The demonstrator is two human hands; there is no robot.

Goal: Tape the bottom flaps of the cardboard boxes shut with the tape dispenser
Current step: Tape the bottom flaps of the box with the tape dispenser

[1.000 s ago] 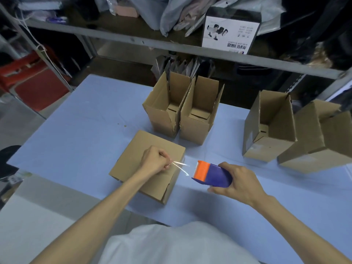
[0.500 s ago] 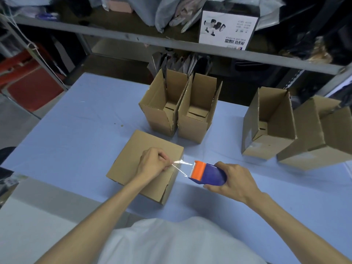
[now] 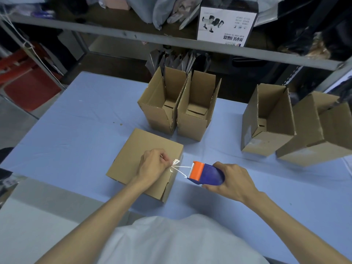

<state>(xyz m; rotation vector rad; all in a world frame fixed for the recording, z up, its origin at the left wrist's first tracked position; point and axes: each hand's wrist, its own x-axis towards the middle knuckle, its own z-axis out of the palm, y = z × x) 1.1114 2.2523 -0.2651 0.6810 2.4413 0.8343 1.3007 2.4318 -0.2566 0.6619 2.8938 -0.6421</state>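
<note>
1. The blue-covered counter (image 3: 76,130) is carrying all the work, with a metal shelf (image 3: 133,38) running across behind it.
2. Four cardboard boxes are standing mouth-up: the first open box (image 3: 160,103) is touching the second open box (image 3: 198,115) at the middle, while the third open box (image 3: 266,128) and the fourth open box (image 3: 322,134) are sitting together well off to the right.
3. The upturned box (image 3: 133,159) is lying nearest the person, closed bottom flaps facing up, just in front of the touching pair.
4. The right grip (image 3: 234,180) is curling round the tape dispenser (image 3: 207,173), holding it just beside the upturned box's right edge.
5. The left grip (image 3: 152,164) is resting on that box near the same edge, thumb and fingertip pinching the tape's free end.
6. The dispenser's orange toothed head is pointing left at the left grip, near it but apart.
7. The clear tape (image 3: 181,167) is stretching in a short span from the orange head to the pinch, crossing the box's right edge.
</note>
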